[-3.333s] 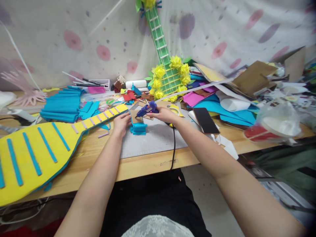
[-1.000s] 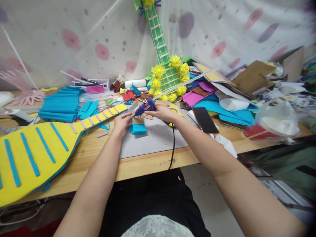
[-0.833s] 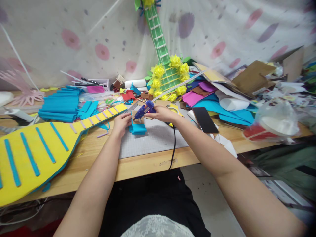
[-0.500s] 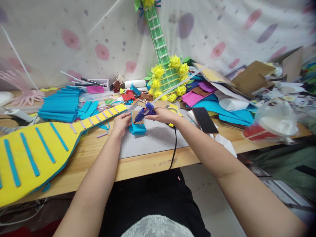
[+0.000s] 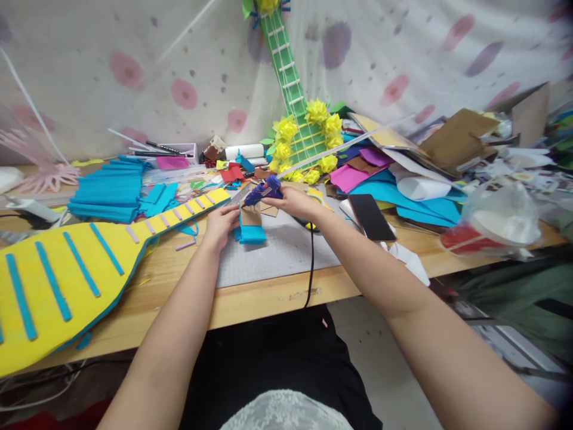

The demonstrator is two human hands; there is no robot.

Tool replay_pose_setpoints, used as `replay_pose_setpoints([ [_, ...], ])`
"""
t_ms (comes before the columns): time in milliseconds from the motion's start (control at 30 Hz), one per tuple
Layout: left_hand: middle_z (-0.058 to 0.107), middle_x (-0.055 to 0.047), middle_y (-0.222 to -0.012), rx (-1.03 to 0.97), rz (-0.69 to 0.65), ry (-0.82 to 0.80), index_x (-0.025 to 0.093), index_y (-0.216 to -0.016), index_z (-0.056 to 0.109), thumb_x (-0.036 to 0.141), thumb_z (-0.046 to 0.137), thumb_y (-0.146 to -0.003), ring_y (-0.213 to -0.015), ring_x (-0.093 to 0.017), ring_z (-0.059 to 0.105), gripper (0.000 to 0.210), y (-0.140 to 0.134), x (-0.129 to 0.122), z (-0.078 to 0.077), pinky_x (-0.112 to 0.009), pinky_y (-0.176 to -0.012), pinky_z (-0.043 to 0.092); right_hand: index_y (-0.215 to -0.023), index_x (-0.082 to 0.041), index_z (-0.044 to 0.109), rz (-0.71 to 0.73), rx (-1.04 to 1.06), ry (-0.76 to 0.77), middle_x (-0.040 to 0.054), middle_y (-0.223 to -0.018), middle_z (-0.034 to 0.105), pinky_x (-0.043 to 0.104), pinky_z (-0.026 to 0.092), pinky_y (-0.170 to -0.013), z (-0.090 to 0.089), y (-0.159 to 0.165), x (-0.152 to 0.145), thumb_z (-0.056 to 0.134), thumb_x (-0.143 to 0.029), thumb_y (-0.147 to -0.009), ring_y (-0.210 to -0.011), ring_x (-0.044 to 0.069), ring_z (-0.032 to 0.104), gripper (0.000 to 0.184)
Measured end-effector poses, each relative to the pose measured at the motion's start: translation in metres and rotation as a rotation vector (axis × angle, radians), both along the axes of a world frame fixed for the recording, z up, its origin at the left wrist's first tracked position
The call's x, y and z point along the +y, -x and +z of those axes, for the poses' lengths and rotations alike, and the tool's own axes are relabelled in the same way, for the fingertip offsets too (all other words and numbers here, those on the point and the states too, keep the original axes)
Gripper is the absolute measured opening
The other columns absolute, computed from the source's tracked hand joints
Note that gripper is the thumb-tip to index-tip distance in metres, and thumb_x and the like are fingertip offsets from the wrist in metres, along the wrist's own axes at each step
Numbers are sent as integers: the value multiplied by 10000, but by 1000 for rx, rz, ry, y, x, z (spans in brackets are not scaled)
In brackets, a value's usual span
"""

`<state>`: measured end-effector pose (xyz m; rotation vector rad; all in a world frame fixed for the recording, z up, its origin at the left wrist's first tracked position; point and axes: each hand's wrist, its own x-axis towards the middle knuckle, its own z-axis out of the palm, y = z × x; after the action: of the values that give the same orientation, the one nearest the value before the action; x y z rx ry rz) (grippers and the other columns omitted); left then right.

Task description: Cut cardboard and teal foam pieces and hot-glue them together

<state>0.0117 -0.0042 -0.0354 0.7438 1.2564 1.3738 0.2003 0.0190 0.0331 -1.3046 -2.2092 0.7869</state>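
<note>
My right hand (image 5: 295, 201) is wrapped around a blue hot glue gun (image 5: 264, 191), a long clear glue stick (image 5: 340, 146) poking out of its rear. The gun's nozzle points down at the upper left part of a small brown cardboard piece (image 5: 251, 216). Blue crepe paper (image 5: 251, 235) shows along the piece's left and near edges. My left hand (image 5: 221, 226) grips the left edge of this piece, fingertips against it; the thumb is hard to make out. Underneath lies a grey cutting mat (image 5: 286, 257).
A yellow lute-shaped cutout (image 5: 58, 280) with blue strips lies at left, beside folded blue paper (image 5: 107, 190). A green guitar-shaped craft (image 5: 293, 89) with yellow flowers leans behind. A phone (image 5: 372, 217) and a bagged red-and-white tub (image 5: 487, 230) are at right. The gun's black cord (image 5: 312, 263) hangs over the table edge.
My right hand and the glue gun have moved slightly up and away, nozzle now nearer the cardboard's far edge, exposing more cardboard. The glue stick's tip swung right. My left hand stays nearly still.
</note>
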Motion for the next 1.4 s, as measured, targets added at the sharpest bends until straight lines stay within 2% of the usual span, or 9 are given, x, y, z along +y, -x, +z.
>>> replay_pose_setpoints([
  [133,679,-69,-713,-5,1,-3,92,-825,681,109,701,-569,-606,-131,633,257,0,2,-3,-226,-540,496,-1085,-158,607,-82,12,-49,68,-976,675,281,443,-808,-2,-1,5,569,-409,-811,-876,168,599,374],
  [267,680,-66,-705,-19,-9,-18,92,-821,682,109,698,-557,-589,-128,627,265,1,3,-5,-213,-509,478,-1049,-143,614,-104,4,-18,68,-855,682,274,456,-724,-4,-1,8,563,-444,-805,-763,165,604,391],
  [500,675,-67,-708,7,-8,-24,93,-824,689,114,687,-565,-583,-124,616,260,1,4,-6,-220,-517,478,-1100,-144,609,-115,8,-15,77,-955,679,281,451,-762,2,5,2,569,-396,-812,-815,170,599,384],
  [733,682,-68,-726,11,-4,-25,96,-838,688,126,690,-566,-604,-132,621,273,2,2,-4,-235,-548,483,-1150,-159,589,-120,-81,-85,92,-1048,663,297,437,-816,-2,0,8,549,-457,-816,-915,193,603,450],
  [1100,693,-75,-750,14,-2,-36,93,-858,682,141,682,-564,-622,-140,633,298,5,6,-8,-236,-549,482,-1035,-155,630,-184,-210,-117,95,-972,679,267,428,-698,-1,-12,5,524,-512,-813,-861,203,616,434],
  [1400,681,-54,-685,6,16,-21,91,-842,678,121,662,-583,-586,-125,617,261,3,4,-4,-229,-537,479,-1006,-158,642,-187,-314,-183,133,-991,671,315,443,-761,-10,-24,15,489,-547,-823,-905,244,617,457],
])
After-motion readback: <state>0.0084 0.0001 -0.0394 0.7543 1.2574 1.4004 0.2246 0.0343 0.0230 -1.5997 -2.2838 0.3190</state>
